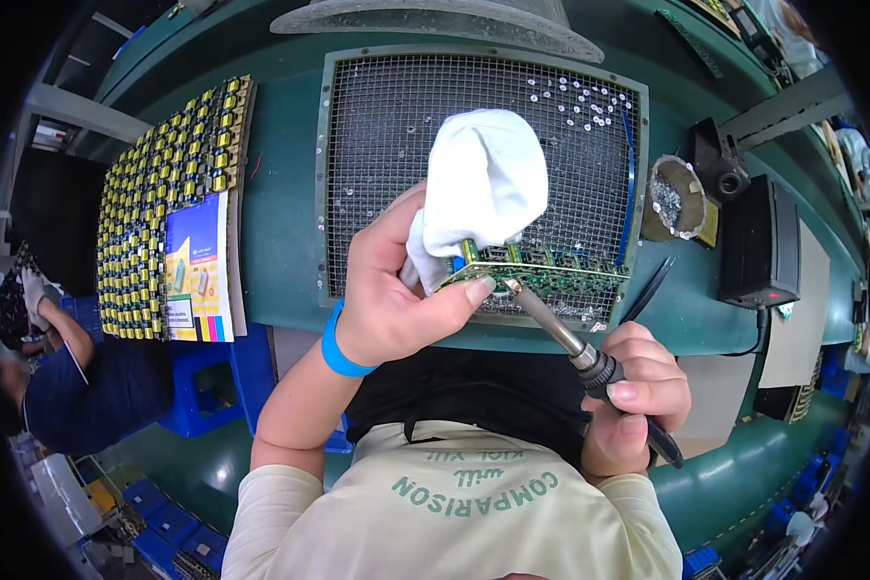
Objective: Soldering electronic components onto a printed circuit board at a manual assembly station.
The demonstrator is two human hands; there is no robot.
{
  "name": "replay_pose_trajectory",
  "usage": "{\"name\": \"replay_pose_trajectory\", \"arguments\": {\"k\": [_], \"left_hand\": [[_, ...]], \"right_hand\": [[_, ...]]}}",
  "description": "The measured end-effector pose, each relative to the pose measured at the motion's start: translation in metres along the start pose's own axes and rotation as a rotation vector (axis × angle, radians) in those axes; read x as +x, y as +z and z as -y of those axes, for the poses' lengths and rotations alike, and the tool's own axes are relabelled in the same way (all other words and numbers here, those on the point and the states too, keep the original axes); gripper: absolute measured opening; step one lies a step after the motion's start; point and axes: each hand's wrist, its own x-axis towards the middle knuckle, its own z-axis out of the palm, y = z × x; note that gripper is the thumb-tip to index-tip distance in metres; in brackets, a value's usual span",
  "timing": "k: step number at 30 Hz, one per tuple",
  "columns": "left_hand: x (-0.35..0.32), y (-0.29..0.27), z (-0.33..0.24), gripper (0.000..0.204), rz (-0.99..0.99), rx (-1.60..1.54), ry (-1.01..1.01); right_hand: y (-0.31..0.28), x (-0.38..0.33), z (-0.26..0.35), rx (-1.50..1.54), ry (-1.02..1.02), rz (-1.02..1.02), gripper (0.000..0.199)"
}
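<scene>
My left hand (396, 290) grips a green circuit board (541, 275) together with a white cloth (483, 179), holding them tilted over a metal mesh grille (387, 145). A blue band circles that wrist. My right hand (638, 396) holds a soldering iron (561, 329) by its black handle. The iron's tip touches the near left edge of the board, close to my left thumb.
A tray of yellow-and-black components (164, 184) lies at the left with a coloured booklet (198, 271) on it. A black power unit (759, 242), a tip-cleaner pot (677, 198) and black tweezers (648, 290) stand right of the grille. Another person (68, 377) sits at lower left.
</scene>
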Motion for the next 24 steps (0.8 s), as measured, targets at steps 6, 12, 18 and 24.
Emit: {"name": "replay_pose_trajectory", "arguments": {"k": [6,12,18,24], "left_hand": [[-0.002,-0.001,0.0,0.061,-0.013,0.031,-0.009],[-0.003,0.0,0.003,0.062,-0.029,0.044,0.002],[-0.003,0.0,-0.001,0.062,-0.033,0.067,-0.019],[-0.004,0.001,-0.002,0.062,-0.034,0.078,-0.019]], "right_hand": [[0.005,0.001,-0.003,-0.012,-0.002,0.05,0.024],[0.007,-0.002,-0.007,-0.021,-0.023,0.068,0.026],[0.007,-0.007,-0.015,0.028,-0.042,0.054,0.026],[0.004,-0.008,-0.017,0.054,-0.032,0.027,0.027]]}}
